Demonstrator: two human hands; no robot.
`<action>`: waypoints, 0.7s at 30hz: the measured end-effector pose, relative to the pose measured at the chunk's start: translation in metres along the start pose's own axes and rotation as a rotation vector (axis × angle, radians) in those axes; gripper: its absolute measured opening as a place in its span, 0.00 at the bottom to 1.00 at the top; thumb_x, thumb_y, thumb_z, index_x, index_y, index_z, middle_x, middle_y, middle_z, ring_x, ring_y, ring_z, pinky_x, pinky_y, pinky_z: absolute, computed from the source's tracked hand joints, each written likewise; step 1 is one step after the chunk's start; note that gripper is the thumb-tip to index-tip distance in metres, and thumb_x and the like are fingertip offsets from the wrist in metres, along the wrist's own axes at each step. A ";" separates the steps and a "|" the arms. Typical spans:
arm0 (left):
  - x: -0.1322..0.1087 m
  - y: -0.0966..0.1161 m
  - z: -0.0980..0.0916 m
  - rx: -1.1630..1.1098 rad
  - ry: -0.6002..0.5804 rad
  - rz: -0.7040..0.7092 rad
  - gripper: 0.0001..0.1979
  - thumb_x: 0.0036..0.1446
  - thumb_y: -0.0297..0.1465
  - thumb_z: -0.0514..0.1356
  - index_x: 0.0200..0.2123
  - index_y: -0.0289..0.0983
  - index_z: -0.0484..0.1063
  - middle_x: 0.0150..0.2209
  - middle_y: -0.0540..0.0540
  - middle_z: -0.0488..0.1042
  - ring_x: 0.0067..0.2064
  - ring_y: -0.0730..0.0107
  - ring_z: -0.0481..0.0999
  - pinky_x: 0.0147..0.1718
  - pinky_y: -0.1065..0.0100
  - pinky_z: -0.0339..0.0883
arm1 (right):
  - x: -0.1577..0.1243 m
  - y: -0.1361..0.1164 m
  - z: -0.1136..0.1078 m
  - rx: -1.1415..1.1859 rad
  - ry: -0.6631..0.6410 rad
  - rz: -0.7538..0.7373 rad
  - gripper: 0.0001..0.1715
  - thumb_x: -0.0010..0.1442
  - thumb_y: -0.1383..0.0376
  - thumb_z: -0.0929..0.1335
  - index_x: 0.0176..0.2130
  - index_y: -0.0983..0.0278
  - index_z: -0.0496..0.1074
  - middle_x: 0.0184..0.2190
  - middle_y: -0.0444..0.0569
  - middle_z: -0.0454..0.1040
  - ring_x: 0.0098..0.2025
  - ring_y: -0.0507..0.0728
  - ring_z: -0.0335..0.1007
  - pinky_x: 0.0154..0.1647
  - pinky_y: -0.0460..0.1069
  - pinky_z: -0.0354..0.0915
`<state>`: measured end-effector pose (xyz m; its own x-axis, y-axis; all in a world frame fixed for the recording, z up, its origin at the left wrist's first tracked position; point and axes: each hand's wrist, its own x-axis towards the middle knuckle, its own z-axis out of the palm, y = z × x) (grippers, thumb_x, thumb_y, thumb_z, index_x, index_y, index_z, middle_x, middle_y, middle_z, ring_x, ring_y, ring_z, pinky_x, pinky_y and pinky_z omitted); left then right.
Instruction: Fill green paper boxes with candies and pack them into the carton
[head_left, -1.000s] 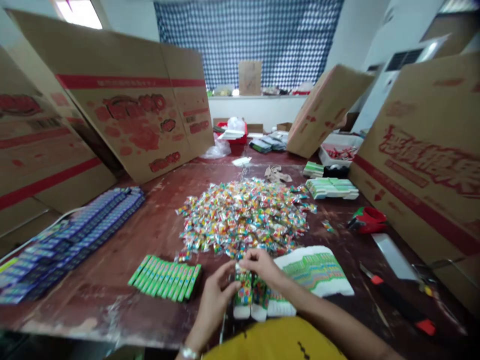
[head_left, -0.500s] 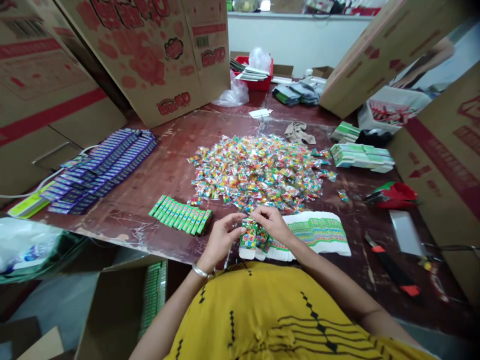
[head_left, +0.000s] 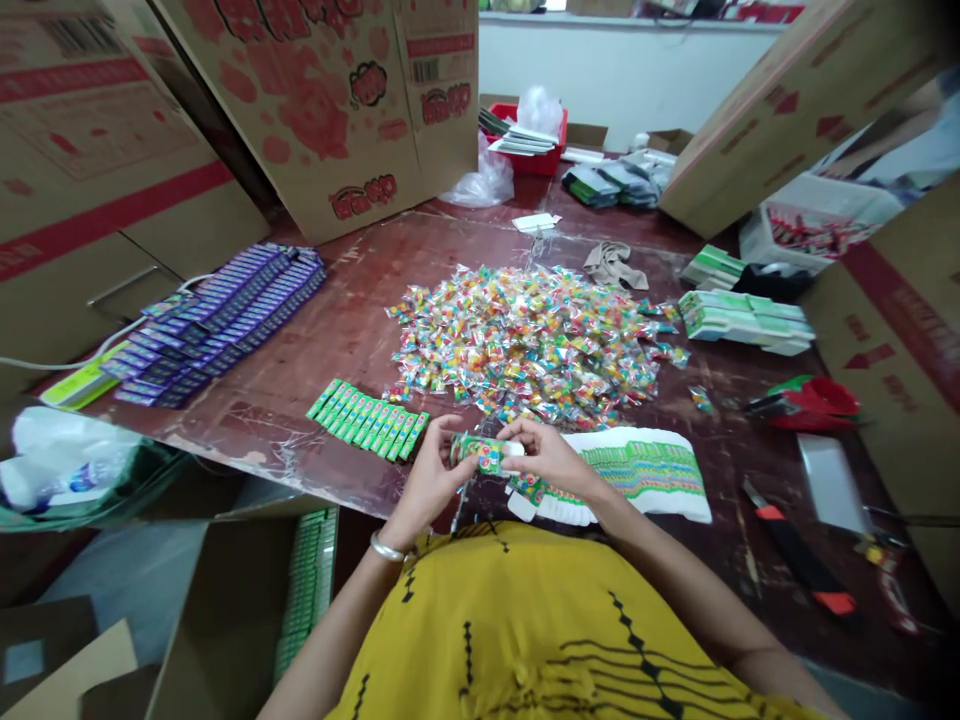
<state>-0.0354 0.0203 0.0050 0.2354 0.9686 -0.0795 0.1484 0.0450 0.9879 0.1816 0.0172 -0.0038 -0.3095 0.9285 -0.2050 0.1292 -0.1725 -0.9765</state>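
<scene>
A small green printed carton (head_left: 484, 455) lies sideways between my two hands, its white flap toward the right. My left hand (head_left: 435, 462) grips the carton's left end between thumb and fingers. At the other end, the fingers of my right hand (head_left: 541, 455) pinch it by the white flap. Beneath and beside my right hand, a fanned row of flat green-and-white cartons (head_left: 645, 470) lies on the table. Just beyond both hands is a heap of small clear candy packets (head_left: 525, 345). Left of my left hand stands a row of filled-out green boxes (head_left: 367, 420).
Purple boxes (head_left: 225, 320) are stacked at the left of the table (head_left: 360, 275). A box cutter (head_left: 799, 555) lies at right, near red-handled scissors (head_left: 814, 402). Big cardboard boxes (head_left: 315, 120) stand around the edges. An open carton (head_left: 225, 600) with green boxes sits below the table edge.
The carton has turned from upright to lying sideways and come off the fanned row. My left hand has moved round its end, and my right hand is now at the flap.
</scene>
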 end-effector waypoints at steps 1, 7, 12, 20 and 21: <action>-0.002 -0.001 -0.003 0.050 -0.110 -0.008 0.29 0.51 0.32 0.66 0.56 0.39 0.62 0.42 0.47 0.71 0.42 0.66 0.73 0.44 0.65 0.67 | 0.003 -0.001 -0.004 -0.003 -0.028 0.004 0.25 0.50 0.56 0.75 0.44 0.64 0.69 0.29 0.43 0.73 0.28 0.50 0.68 0.29 0.44 0.62; -0.013 -0.015 -0.006 0.109 -0.319 -0.044 0.14 0.56 0.33 0.62 0.46 0.37 0.71 0.46 0.44 0.75 0.49 0.59 0.73 0.50 0.61 0.65 | 0.034 -0.008 -0.028 -0.702 0.204 -0.054 0.13 0.62 0.56 0.67 0.40 0.63 0.72 0.38 0.49 0.76 0.39 0.56 0.73 0.39 0.49 0.66; -0.017 -0.030 -0.003 0.056 -0.188 -0.165 0.12 0.56 0.35 0.62 0.41 0.35 0.68 0.39 0.44 0.75 0.39 0.64 0.75 0.39 0.64 0.70 | 0.056 -0.002 -0.021 -1.209 0.240 -0.016 0.26 0.54 0.53 0.73 0.48 0.62 0.69 0.48 0.55 0.72 0.45 0.63 0.73 0.42 0.52 0.65; -0.014 -0.035 -0.002 -0.012 -0.104 -0.189 0.16 0.55 0.37 0.62 0.44 0.35 0.67 0.40 0.43 0.75 0.38 0.65 0.77 0.36 0.65 0.72 | 0.054 0.003 -0.016 -1.195 0.259 -0.067 0.11 0.64 0.65 0.61 0.40 0.65 0.71 0.40 0.56 0.76 0.41 0.59 0.73 0.40 0.49 0.61; -0.012 -0.034 -0.001 0.012 -0.075 -0.172 0.15 0.56 0.36 0.62 0.43 0.35 0.67 0.39 0.43 0.75 0.37 0.65 0.77 0.36 0.65 0.72 | 0.052 0.001 -0.018 -1.172 0.271 -0.075 0.12 0.64 0.66 0.60 0.40 0.65 0.71 0.40 0.56 0.76 0.40 0.59 0.73 0.40 0.49 0.61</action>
<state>-0.0447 0.0069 -0.0279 0.2765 0.9260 -0.2570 0.2035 0.2050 0.9574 0.1825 0.0711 -0.0147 -0.1635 0.9865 0.0074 0.9398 0.1580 -0.3030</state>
